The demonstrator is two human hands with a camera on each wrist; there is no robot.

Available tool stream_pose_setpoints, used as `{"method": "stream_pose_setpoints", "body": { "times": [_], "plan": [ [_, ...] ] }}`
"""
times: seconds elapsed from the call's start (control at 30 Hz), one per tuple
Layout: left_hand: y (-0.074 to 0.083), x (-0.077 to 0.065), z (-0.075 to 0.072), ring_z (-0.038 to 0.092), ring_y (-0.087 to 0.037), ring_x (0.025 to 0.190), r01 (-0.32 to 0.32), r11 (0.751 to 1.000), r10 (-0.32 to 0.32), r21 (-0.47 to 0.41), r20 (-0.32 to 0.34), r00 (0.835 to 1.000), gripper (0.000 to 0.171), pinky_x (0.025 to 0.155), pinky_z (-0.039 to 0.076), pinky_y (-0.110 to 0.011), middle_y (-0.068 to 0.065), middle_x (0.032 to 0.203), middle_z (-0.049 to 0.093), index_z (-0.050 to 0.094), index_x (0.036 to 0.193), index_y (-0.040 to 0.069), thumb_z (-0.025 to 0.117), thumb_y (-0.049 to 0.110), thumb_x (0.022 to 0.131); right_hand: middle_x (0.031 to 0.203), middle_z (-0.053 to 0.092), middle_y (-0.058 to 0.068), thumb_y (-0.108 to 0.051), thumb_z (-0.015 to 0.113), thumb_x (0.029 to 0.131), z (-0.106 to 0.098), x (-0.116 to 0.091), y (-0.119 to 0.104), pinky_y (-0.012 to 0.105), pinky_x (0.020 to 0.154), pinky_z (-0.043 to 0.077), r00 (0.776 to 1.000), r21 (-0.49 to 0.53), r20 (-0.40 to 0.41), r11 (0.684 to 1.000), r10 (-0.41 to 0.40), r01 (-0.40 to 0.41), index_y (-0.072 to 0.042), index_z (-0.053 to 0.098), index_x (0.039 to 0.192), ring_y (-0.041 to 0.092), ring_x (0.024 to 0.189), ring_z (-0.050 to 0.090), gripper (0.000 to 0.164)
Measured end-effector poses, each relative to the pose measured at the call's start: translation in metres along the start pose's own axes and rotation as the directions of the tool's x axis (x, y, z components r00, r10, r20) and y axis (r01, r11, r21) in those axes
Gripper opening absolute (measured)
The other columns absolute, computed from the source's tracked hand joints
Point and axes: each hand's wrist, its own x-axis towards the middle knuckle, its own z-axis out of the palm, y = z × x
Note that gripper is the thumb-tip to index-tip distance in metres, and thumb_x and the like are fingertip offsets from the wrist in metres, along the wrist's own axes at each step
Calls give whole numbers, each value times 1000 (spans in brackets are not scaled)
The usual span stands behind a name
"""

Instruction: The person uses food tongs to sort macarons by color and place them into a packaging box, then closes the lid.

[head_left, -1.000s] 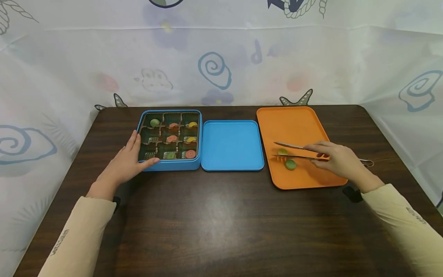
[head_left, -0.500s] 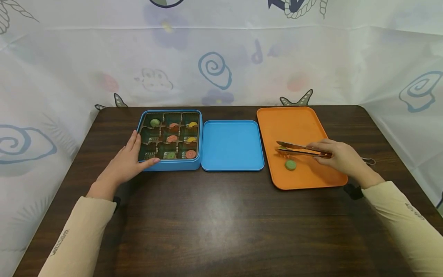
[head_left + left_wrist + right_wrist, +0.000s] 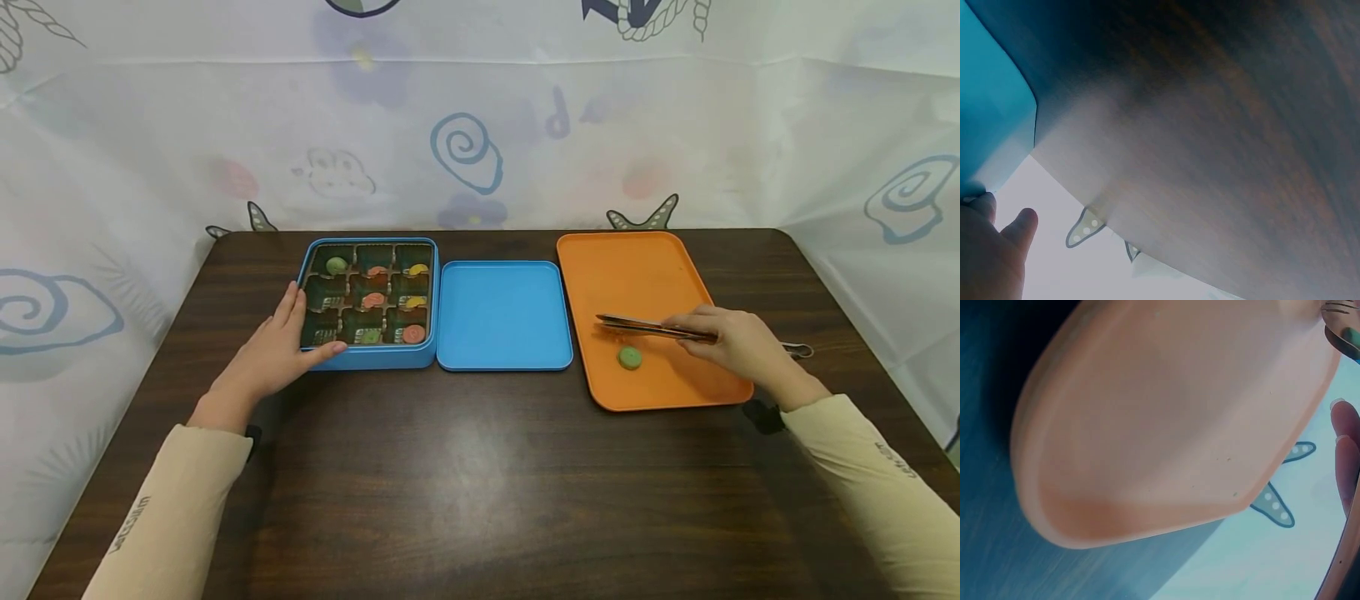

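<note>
My right hand point(image 3: 738, 343) holds metal tongs point(image 3: 645, 327) over an orange tray point(image 3: 626, 267), their arms pressed close together. Green shows at the tongs' tip in the right wrist view, probably a small round piece point(image 3: 1352, 335) between the arms; the head view hides it. Just in front of the tips lies a green disc point(image 3: 630, 358). With fingers spread, my left hand point(image 3: 258, 358) rests against the left and front rim of a blue box point(image 3: 371, 358). Inside that box, a dark divided insert has green, pink and yellow pieces in several compartments.
Between the box and the orange tray lies a flat blue tray or lid point(image 3: 504, 317). Everything stands on a dark wooden table point(image 3: 465, 483). A printed white cloth point(image 3: 525, 125) hangs behind the table's far edge.
The tongs' arms, apart a second ago around a green piece on the orange tray, have come together over it. My left hand has stayed at the box.
</note>
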Motion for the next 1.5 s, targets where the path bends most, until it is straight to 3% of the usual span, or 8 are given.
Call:
{"method": "stream_pose_setpoints", "body": {
  "times": [0.37, 0.77, 1.07, 1.3, 1.5],
  "plan": [
    [0, 3, 0, 9, -57, 138, 5, 1000, -5, -26, -11, 1000, 114, 108, 15, -70, -12, 155, -28, -18, 147, 2, 43, 74, 84, 80, 66, -2, -3, 81, 67, 2, 0, -2, 18, 47, 32, 994, -63, -86, 996, -64, 59, -13, 73, 107, -4, 53, 36, 42],
    [4, 5, -4, -1, -49, 143, 34, 986, -29, -161, 30, 999, 119, 109, 17, -69, -12, 153, -32, -23, 146, 2, 55, 66, 83, 82, 68, 1, 3, 80, 65, -6, 14, -11, 15, 47, 34, 975, -35, -184, 992, -122, 118, -10, 73, 105, 3, 54, 48, 43],
    [-2, 4, -4, -4, -49, 143, -15, 991, 16, -130, 7, 1000, 115, 110, 12, -69, -16, 155, -27, -20, 147, 2, 53, 65, 85, 81, 69, 1, 4, 78, 69, -14, 49, -34, 14, 51, 36, 959, -2, -228, 985, -168, 173, -11, 73, 106, 6, 57, 52, 40],
    [-9, 2, -4, -1, -48, 144, -26, 996, 28, -88, 16, 999, 113, 113, 1, -67, -14, 156, -25, -19, 148, 4, 51, 66, 85, 82, 68, 2, 1, 76, 73, -14, 83, -63, 20, 50, 41, 956, 44, -223, 978, -189, 203, -12, 73, 108, 9, 59, 56, 37],
    [-9, 2, -4, 3, -48, 144, -27, 998, 27, -64, 0, 1000, 113, 113, 2, -66, -16, 157, -21, -16, 149, 4, 51, 67, 84, 84, 68, 3, -7, 73, 80, -11, 113, -94, 21, 49, 36, 951, 31, -221, 973, -215, 227, -13, 72, 111, 11, 56, 54, 31]
  ]
}}
